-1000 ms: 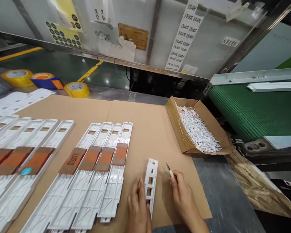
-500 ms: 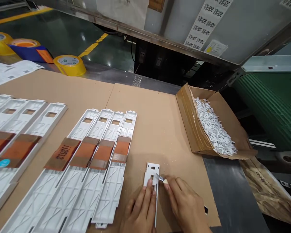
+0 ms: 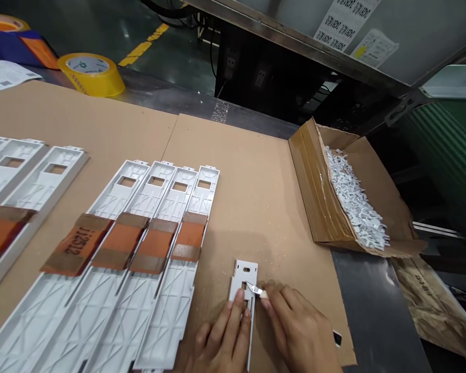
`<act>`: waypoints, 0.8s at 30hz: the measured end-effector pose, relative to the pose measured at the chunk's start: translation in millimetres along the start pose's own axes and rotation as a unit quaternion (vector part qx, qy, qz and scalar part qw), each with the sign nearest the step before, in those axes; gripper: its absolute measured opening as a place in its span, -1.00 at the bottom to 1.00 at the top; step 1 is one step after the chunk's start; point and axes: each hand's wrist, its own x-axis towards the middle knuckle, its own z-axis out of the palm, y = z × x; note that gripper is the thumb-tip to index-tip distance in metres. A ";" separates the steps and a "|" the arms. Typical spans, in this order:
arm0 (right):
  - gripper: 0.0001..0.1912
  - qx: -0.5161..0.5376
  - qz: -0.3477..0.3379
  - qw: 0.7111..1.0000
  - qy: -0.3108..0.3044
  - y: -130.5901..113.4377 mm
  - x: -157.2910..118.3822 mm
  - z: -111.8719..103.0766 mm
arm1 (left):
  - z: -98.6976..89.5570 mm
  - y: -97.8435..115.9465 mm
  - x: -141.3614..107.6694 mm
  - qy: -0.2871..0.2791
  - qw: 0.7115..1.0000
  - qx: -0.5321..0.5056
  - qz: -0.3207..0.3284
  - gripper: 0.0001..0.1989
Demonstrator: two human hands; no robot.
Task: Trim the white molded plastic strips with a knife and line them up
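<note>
A narrow white plastic part (image 3: pixel 243 274) with small cut-out windows lies on the brown cardboard sheet (image 3: pixel 256 207). My left hand (image 3: pixel 221 336) rests its fingers flat on the part's lower half, pressing it down. My right hand (image 3: pixel 297 326) pinches a craft knife (image 3: pixel 259 291) with a pale handle. The knife's small blade touches the edge of a window in the part. The hands and fingers hide the part's lower end.
Long white plastic panels (image 3: pixel 166 305) lie side by side to the left, banded by brown-orange tape (image 3: pixel 153 246). A cardboard box (image 3: pixel 312 191) of white plastic scraps (image 3: pixel 355 202) stands at right, with a green conveyor belt (image 3: pixel 446 155) beyond it. A yellow tape roll (image 3: pixel 91 75) sits behind.
The knife has moved from beside the part to its window, and the left hand has settled on the part. The view has swung right and down.
</note>
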 end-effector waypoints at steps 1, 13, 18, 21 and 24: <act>-0.62 0.002 0.000 1.000 -0.001 0.4 0.1 0.2 | -0.1 0.0 0.3 0.001 1.000 0.001 0.000 -0.69; -0.72 0.001 -0.003 0.998 -0.056 7.3 -5.2 3.2 | -1.9 -0.3 0.9 -0.004 1.000 0.008 -0.001 -0.69; -0.72 0.001 -0.005 0.998 -0.056 8.1 -5.5 3.7 | -2.6 -1.0 1.3 -0.007 1.000 0.004 0.004 -0.69; -0.71 -0.003 -0.007 0.999 -0.054 8.1 -4.6 3.7 | -2.7 -0.9 1.2 -0.006 1.000 0.004 0.002 -0.69; -0.73 -0.005 -0.007 0.998 -0.063 8.4 -4.6 3.8 | -2.1 -0.4 0.9 -0.005 1.000 0.004 -0.003 -0.68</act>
